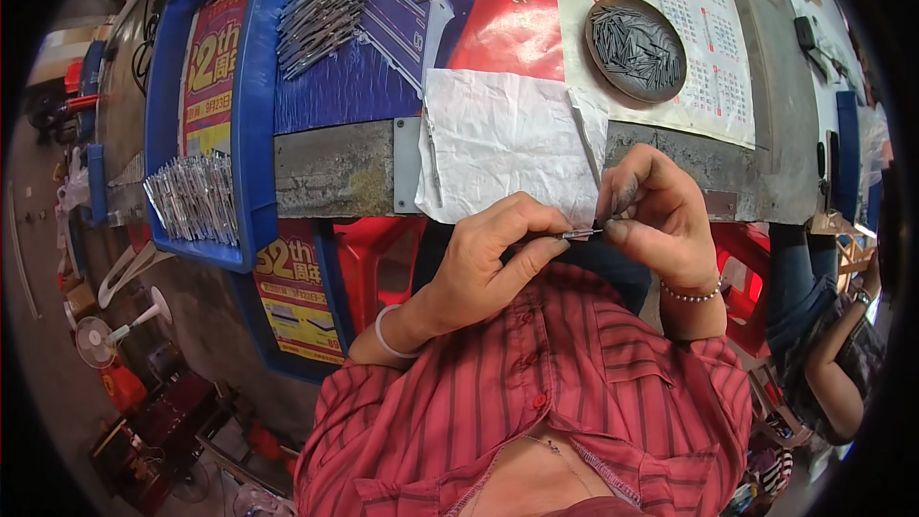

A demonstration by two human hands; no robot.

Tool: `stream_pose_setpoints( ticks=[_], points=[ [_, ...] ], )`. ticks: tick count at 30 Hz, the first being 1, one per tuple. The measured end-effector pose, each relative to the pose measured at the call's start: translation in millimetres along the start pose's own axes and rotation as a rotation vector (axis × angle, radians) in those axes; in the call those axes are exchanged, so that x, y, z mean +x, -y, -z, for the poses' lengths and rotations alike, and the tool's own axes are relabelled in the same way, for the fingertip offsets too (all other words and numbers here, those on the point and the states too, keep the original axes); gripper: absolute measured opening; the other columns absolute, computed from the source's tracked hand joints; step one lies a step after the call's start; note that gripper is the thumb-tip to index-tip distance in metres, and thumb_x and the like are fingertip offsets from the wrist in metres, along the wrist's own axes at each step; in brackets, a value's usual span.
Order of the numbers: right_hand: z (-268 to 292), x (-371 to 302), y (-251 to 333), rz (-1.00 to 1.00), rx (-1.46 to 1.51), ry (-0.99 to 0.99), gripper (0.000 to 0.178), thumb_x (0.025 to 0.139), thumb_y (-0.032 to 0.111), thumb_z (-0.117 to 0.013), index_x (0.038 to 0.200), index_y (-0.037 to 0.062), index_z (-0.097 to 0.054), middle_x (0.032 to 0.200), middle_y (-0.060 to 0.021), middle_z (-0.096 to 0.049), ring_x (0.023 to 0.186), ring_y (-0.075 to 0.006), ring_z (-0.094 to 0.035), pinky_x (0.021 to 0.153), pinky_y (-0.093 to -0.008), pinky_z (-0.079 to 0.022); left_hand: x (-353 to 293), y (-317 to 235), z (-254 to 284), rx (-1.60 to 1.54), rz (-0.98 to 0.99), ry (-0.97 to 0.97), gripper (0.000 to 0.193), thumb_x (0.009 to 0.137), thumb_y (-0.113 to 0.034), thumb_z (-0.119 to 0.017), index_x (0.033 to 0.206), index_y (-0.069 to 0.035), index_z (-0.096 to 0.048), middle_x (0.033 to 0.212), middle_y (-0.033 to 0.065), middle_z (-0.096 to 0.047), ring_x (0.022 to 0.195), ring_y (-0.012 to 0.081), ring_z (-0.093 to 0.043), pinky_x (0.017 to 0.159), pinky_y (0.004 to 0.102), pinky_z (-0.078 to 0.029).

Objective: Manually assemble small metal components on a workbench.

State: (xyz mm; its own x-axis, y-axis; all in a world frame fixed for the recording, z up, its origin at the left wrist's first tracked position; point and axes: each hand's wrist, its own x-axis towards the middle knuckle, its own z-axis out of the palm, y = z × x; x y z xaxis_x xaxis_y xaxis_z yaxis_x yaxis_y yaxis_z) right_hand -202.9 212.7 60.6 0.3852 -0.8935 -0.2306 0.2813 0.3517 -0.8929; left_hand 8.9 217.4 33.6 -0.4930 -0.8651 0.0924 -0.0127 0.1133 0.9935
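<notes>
The left hand [490, 254] pinched 1 rod [580, 233], and the right hand [665, 220] pinched at its end. Good work probably needed both grips steady and in line.

In the upper left of the frame, a red and yellow printed sheet [209, 62] in a blue tray [258, 124] carries large pale numerals and characters, with a smaller line of print on its yellow band. Below it, at lower left, a second printed sheet [299, 306] in another blue tray [251, 325] bears similar large lettering above a yellow block of finer print. At upper right on the surface [799, 148], a cream calendar sheet [732, 33] shows big red characters and rows of small numerals; small gold characters mark the red panel [517, 33] beside it.
</notes>
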Motion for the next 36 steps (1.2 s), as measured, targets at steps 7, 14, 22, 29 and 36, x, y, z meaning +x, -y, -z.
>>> stream_pose_setpoints(
  ticks=[7, 14, 22, 29, 36],
  points=[
    [5, -6, -4, -0.039, -0.139, 0.043, 0.015, 0.079, -0.006, -0.054, 0.091, 0.0015, -0.047, 0.082, 0.0001, -0.048, 0.073, -0.0056, -0.045, 0.065, -0.0198, -0.038, -3, 3, -3, 0.335, -0.210, -0.033, 0.022, 0.075, 0.003, -0.069, 0.095, -0.001, -0.060, 0.077, 0.0116, -0.058, 0.062, 0.0251, -0.059, 0.054, 0.0307, -0.046],
    [-10, -14, 3, -0.132, -0.245, -0.084, 0.014, 0.083, -0.004, -0.058, 0.093, 0.0004, -0.050, 0.079, 0.0007, -0.051, 0.070, -0.0039, -0.048, 0.061, -0.0198, -0.040, -7, 1, -5, 0.575, -0.338, -0.079, 0.029, 0.068, 0.003, -0.073, 0.094, -0.001, -0.061, 0.074, 0.0101, -0.058, 0.061, 0.0249, -0.059, 0.051, 0.0328, -0.046],
    [-3, -17, -17, 0.040, -0.390, -0.115, 0.008, 0.087, 0.004, -0.059, 0.088, -0.0031, -0.055, 0.073, -0.0053, -0.060, 0.065, -0.0088, -0.058, 0.058, -0.0226, -0.045, -10, 0, -6, 0.688, -0.363, -0.102, 0.030, 0.068, 0.003, -0.072, 0.095, 0.000, -0.061, 0.075, 0.0091, -0.057, 0.060, 0.0235, -0.057, 0.050, 0.0328, -0.045],
    [-9, -14, -21, 0.122, -0.571, -0.142, 0.005, 0.086, 0.000, -0.057, 0.085, -0.0023, -0.052, 0.070, -0.0109, -0.057, 0.059, -0.0193, -0.059, 0.055, -0.0278, -0.045, -9, 1, -7, 0.791, -0.437, -0.095, 0.029, 0.071, -0.004, -0.061, 0.099, 0.002, -0.058, 0.078, 0.0089, -0.054, 0.060, 0.0204, -0.055, 0.049, 0.0310, -0.042],
    [-10, -11, -25, 0.151, -0.591, -0.164, 0.006, 0.086, 0.000, -0.057, 0.084, -0.0022, -0.051, 0.069, -0.0104, -0.058, 0.059, -0.0186, -0.060, 0.055, -0.0275, -0.045, -5, -1, -6, 0.832, -0.422, -0.102, 0.027, 0.070, -0.005, -0.061, 0.096, 0.002, -0.058, 0.078, 0.0085, -0.054, 0.059, 0.0201, -0.054, 0.050, 0.0305, -0.043]
  ],
)
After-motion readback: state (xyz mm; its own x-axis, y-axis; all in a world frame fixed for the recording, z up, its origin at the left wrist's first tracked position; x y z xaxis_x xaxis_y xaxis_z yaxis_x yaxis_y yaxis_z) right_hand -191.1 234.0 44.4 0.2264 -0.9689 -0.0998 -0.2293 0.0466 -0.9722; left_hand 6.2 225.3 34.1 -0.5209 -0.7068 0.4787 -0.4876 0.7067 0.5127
